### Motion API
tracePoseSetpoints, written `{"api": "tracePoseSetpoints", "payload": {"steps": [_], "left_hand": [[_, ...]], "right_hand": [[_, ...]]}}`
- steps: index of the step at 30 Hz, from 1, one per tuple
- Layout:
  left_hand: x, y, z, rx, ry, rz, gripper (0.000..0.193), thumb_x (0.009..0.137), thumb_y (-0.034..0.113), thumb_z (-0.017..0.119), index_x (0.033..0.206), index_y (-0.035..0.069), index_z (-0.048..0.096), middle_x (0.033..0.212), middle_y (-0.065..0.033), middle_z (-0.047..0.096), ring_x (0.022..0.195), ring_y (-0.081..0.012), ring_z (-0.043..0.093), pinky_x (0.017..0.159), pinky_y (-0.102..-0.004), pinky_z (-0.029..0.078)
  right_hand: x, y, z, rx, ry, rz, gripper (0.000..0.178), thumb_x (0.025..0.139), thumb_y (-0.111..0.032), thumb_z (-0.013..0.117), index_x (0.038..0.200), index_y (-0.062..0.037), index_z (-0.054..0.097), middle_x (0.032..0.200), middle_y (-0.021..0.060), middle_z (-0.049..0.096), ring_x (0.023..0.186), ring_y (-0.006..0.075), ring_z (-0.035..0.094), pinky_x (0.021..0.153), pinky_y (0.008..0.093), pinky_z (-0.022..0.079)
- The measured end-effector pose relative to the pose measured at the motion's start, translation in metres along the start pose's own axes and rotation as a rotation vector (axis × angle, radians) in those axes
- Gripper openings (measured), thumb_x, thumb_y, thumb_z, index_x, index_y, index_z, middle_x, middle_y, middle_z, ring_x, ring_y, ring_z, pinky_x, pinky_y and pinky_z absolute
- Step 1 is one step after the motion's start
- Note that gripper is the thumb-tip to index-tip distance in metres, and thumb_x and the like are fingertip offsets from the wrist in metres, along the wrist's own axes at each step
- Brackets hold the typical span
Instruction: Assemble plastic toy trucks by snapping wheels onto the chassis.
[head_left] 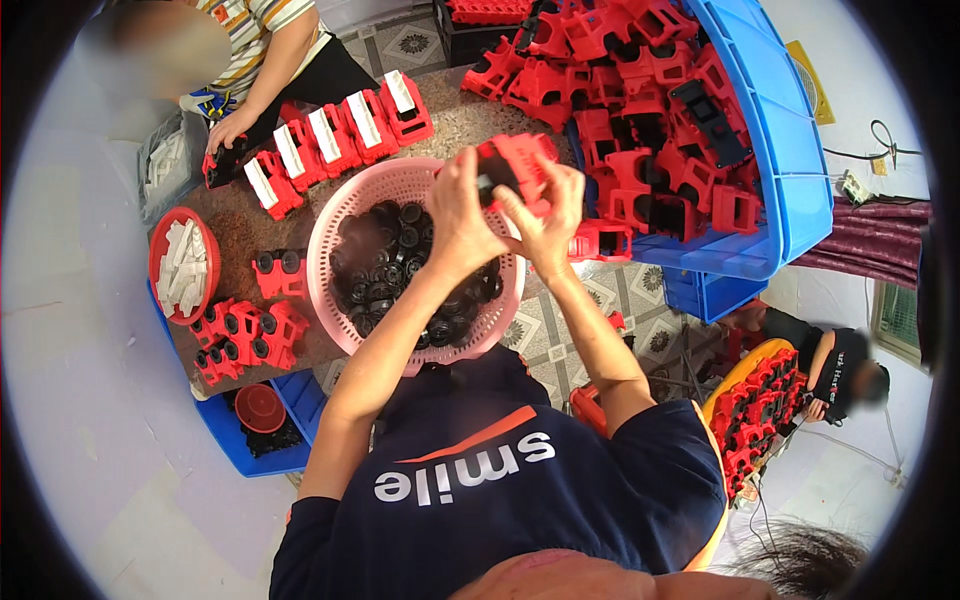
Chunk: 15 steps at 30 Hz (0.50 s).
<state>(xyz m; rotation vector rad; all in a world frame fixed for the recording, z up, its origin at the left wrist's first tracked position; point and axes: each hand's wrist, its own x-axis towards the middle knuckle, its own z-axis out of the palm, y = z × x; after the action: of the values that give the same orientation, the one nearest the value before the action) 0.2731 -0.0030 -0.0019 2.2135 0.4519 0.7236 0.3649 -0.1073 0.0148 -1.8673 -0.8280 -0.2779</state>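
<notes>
Up over the basket, both hands were busy on one piece. The left hand pinched the red toy vehicle body from its left side, and the right hand gripped it from the right, fingers curled around that end. Whether a small part was tucked between the fingers, I couldn't tell; they hid too much.

The sensible play, in my judgement: one hand firm as the anvil, the other pressing squarely, thumb straight behind the push, since a slanted shove could skew a part or let the body twist loose.

Right below sat the pink basket, loaded with black wheels, and that was a handy spot to work over, as anything dropped would likely land there.

Out on the table, red bodies with wheels were bunched to the left, while red bodies with white strips stood in a row beyond, near a co-worker's hand. Away to the right, the blue bin brimmed with more red bodies.
</notes>
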Motion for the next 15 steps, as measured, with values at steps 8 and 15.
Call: {"api": "tracePoseSetpoints", "payload": {"steps": [8, 15], "left_hand": [[-0.056, -0.059, -0.045, -0.716, 0.092, -0.661, 0.069, 0.068, 0.017, 0.086, 0.126, 0.003, 0.050, 0.116, -0.0074, 0.058, 0.107, -0.0187, 0.058, 0.095, -0.0342, 0.046], [-0.137, -0.049, -0.136, -1.106, 0.295, -1.074, 0.045, 0.086, 0.022, 0.068, 0.125, 0.005, 0.052, 0.110, -0.0051, 0.062, 0.096, -0.0170, 0.062, 0.084, -0.0326, 0.051]], "right_hand": [[-0.014, 0.049, 0.021, 0.205, -0.474, 0.324, 0.032, 0.091, -0.021, 0.067, 0.115, -0.0003, 0.065, 0.099, 0.0123, 0.067, 0.094, 0.0194, 0.065, 0.081, 0.0309, 0.051], [-0.046, 0.085, -0.002, -0.453, -0.167, -0.012, 0.046, 0.088, -0.032, 0.068, 0.125, -0.0074, 0.059, 0.118, 0.0238, 0.060, 0.104, 0.0409, 0.059, 0.089, 0.0468, 0.047]]}}
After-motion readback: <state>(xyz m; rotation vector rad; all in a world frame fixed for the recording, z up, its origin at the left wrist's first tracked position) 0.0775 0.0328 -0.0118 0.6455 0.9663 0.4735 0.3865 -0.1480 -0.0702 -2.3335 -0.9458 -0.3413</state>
